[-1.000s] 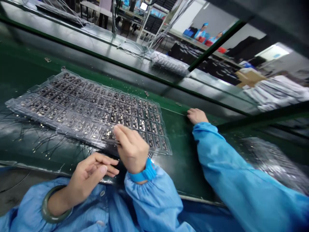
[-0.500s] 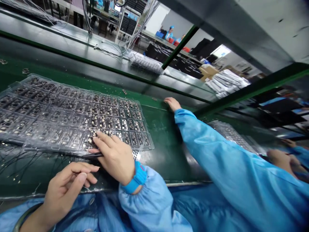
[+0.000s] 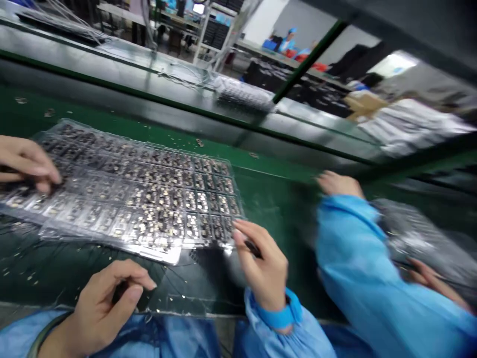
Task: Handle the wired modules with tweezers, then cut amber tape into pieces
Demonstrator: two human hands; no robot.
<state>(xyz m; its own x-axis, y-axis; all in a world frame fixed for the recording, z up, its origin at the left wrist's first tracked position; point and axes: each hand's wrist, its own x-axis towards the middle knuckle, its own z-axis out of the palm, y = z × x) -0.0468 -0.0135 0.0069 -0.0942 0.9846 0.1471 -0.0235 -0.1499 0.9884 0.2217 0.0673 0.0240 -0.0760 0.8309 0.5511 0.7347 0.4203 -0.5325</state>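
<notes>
Clear plastic trays (image 3: 172,255) lie overlapped on the green work surface, their compartments filled with small circuit boards (image 3: 203,200). My right hand (image 3: 264,266), with a blue wrist strap, is at the near right corner of the trays. Its fingers are closed around black tweezers (image 3: 254,247), mostly hidden in the hand. My left hand (image 3: 108,306) is held in front of the trays, near the front edge. Its fingers are loosely curved, thumb apart, and nothing shows between them.
Another person's hand (image 3: 32,164) reaches over the trays' left end. On the right, a co-worker's blue sleeve (image 3: 354,248) and hand (image 3: 339,184) extend across the surface. More plastic trays (image 3: 421,233) lie beyond that arm. A green post (image 3: 309,62) rises behind.
My right hand has moved right with the tweezers, off the boards to the trays' corner. My left hand has barely moved. Another person's hand has come in at the left. The view has shifted.
</notes>
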